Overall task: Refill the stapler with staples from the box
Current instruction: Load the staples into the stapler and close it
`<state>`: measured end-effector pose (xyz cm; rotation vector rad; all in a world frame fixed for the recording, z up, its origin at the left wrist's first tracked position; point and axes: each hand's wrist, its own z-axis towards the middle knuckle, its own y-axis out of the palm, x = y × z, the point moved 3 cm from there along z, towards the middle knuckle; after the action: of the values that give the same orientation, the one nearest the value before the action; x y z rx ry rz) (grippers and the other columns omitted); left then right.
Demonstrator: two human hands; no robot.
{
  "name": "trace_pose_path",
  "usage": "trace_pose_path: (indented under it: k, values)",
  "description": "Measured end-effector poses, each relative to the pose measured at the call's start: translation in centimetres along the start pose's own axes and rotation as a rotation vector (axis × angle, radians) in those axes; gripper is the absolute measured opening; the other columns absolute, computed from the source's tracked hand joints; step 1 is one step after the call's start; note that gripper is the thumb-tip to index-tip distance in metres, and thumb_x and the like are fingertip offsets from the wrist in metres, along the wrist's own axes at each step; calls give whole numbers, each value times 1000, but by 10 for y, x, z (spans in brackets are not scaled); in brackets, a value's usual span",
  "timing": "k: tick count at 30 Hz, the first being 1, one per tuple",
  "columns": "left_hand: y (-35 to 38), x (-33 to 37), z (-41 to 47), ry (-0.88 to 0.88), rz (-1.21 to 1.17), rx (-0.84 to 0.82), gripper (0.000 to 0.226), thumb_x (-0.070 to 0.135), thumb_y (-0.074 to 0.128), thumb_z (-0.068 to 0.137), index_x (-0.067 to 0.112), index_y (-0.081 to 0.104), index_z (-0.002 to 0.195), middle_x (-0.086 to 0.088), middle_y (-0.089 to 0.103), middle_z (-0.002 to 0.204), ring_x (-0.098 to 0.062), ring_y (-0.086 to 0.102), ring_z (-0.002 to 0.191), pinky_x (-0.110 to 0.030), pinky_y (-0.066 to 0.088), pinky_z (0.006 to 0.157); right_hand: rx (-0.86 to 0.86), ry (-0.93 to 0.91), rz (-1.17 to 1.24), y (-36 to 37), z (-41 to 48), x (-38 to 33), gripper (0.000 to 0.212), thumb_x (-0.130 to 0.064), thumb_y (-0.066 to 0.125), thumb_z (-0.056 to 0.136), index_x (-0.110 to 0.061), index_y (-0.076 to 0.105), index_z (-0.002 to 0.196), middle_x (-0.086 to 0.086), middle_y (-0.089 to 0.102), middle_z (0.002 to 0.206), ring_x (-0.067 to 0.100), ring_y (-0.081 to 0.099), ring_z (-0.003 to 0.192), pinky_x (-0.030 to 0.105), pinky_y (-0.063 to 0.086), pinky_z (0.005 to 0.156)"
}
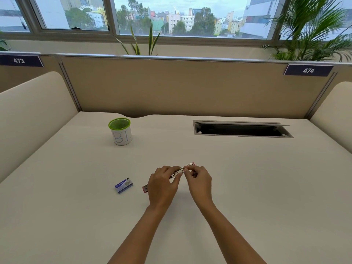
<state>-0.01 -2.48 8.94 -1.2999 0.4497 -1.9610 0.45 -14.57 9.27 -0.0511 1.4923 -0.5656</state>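
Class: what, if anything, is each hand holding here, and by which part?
Both hold the stapler. The left hand grips around its middle; the right hand pinches the metal part toward the far end. The staple box lies untouched.

office, partitioned desk, numbered plates (473, 474), cable hatch

Green-rimmed mesh cup (marked "BI") on cream desk, open cable hatch — potted plants behind partition
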Motion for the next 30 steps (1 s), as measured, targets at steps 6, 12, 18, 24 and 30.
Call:
trace_pose_path:
  k: [6, 12, 18, 24, 30]
  values:
    - [-6, 2, 1, -10, -73, 31, 13, 34, 66, 83, 27, 73, 92, 10, 71, 86, -12, 61, 81, -35, 50, 72, -23, 20, 74, -3, -2, -8, 9, -19, 61, 88, -17, 69, 92, 3, 60, 92, 4, 55, 73, 4, 41, 60]
    - [-2, 0, 1, -68, -115, -14, 9, 24, 66, 83, 23, 73, 89, 6, 71, 84, -14, 60, 79, -32, 49, 67, -175, 10, 118, 0, -9, -18, 9, -21, 63, 86, -18, 71, 88, -5, 68, 90, -2, 60, 81, 8, 39, 87]
    - [-8, -7, 11, -130, -234, -81, 12, 31, 72, 78, 29, 73, 89, 13, 69, 84, -7, 60, 80, -22, 45, 64, -279, 224, 427, -16, 10, -17, 29, -3, 38, 96, -13, 64, 101, 5, 66, 100, 9, 60, 86, 19, 48, 79]
    - [-16, -12, 18, -165, -267, -154, 12, 33, 75, 75, 34, 73, 87, 16, 68, 82, -2, 58, 75, -19, 37, 58, -184, 116, 272, -35, 19, -23, 28, -2, 46, 93, -19, 67, 96, -2, 70, 99, 9, 68, 89, 20, 51, 85]
    - [-23, -15, 17, -174, -256, -202, 11, 37, 75, 74, 39, 71, 83, 22, 66, 78, 6, 55, 75, -18, 34, 56, -188, 53, 194, -38, 18, -32, 11, -10, 65, 84, -17, 71, 91, -1, 72, 86, 9, 70, 74, 8, 51, 62]
